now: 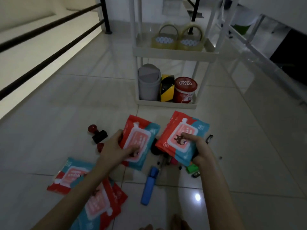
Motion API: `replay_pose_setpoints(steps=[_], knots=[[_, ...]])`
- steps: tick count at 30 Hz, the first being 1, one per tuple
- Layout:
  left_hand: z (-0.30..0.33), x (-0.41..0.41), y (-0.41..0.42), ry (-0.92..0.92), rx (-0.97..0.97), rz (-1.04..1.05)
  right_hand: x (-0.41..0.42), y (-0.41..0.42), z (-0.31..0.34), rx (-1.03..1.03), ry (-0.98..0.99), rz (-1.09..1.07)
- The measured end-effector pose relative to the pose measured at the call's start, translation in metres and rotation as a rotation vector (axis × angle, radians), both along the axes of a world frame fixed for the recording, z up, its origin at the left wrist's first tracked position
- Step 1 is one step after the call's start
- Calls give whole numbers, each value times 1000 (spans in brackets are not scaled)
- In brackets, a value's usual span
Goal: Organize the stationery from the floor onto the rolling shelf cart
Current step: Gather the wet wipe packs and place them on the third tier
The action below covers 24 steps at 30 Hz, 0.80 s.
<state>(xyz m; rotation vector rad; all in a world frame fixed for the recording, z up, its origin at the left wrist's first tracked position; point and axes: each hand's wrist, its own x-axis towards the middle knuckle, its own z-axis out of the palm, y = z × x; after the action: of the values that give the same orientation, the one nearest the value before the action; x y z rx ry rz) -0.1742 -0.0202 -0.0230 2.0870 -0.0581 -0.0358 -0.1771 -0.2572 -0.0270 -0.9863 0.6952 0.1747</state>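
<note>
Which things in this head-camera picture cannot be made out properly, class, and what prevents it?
- Small dark items on the floor: partly covered by the wet-wipe pack in the right hand.
- Second round red stamp knob: its body hidden behind the left hand.
- Nearest wipe pack: crossed by the left forearm, cut by the bottom edge.
- Cart's upper part: cut by the top edge.

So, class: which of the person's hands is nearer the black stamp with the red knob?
Left. The left hand grips a wipes pack just right of the stamp; the right hand holds another pack farther right.
</note>
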Motion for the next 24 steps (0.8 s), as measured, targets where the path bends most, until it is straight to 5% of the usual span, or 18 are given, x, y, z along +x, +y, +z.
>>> replay_pose_setpoints(steps=[5, 7, 13, 21, 24], knots=[[25, 6, -16, 181, -648, 114, 3, 0, 3, -185, -30, 101], [26, 7, -29, 286, -711, 51, 2, 10, 5, -173, -56, 215], [2, 7, -46, 408, -393, 33, -13, 37, -1, 135, -183, 296], [8, -13, -20, 536, -95, -62, -12, 59, -18, 50, -15, 460], [-3, -32, 34, 623, 401, -56, -11, 58, -21, 130, -5, 433]])
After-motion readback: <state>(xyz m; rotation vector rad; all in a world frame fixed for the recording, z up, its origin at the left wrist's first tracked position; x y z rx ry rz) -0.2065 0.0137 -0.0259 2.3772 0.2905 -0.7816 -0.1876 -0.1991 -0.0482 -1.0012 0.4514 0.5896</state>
